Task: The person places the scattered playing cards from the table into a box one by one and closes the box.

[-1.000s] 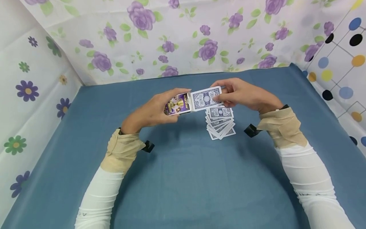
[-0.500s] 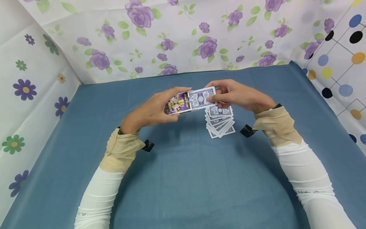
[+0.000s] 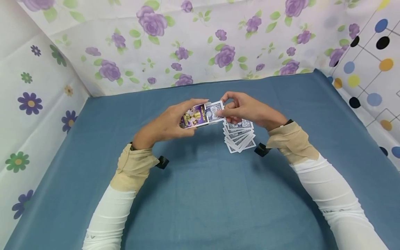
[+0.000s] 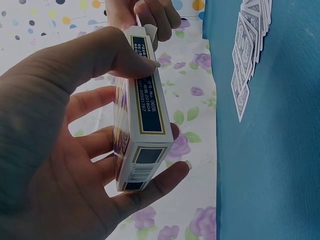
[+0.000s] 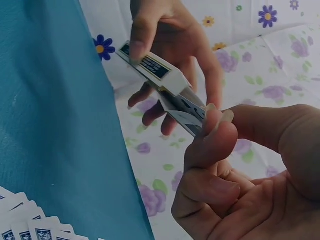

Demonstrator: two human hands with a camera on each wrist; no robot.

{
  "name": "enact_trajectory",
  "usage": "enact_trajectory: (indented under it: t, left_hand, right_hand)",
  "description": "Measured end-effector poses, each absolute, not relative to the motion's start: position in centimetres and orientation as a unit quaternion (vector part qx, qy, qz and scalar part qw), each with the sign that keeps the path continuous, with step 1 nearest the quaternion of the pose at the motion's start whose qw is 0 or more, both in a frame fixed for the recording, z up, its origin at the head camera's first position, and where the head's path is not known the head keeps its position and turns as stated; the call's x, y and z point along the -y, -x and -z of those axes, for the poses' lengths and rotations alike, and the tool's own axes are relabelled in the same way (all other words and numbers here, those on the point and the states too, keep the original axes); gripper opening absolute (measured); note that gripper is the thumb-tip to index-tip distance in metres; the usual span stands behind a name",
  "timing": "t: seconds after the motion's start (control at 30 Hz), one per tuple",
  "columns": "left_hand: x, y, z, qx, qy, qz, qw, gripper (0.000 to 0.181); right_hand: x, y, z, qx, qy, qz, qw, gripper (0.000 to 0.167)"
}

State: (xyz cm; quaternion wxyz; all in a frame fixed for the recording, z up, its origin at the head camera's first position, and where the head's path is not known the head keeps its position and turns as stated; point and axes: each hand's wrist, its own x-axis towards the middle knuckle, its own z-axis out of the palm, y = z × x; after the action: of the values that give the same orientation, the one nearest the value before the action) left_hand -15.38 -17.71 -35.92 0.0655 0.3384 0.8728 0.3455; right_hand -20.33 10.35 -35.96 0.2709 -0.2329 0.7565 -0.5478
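My left hand grips a purple playing-card box by its long edges, thumb on one narrow side, as the left wrist view shows. From the box's open right end juts a blue-backed playing card, partly inside. My right hand pinches that card's outer end between thumb and index finger, the other fingers curled. Whether it is a single card cannot be told. Below the right hand a fanned pile of blue-backed cards lies on the table, its top edge partly hidden by the fingers.
A blue cloth covers the table. Behind it hangs a white sheet with purple roses. Patterned sheets also stand at the left and right sides. Each wrist carries a small black camera, the left camera and the right camera.
My right hand has moved left toward the box, and the card has slid further in, so less of it shows. The left hand and the pile have stayed about where they were.
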Motion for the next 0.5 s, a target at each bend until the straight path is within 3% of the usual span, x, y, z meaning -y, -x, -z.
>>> enact_trajectory:
  t: [0.5]
  left_hand:
    - [17.84,15.53,36.27,-0.868,-0.347,-0.350,0.061,0.081]
  right_hand:
    - [-10.29,20.17,36.40,-0.782,0.220,0.528,0.246,0.038]
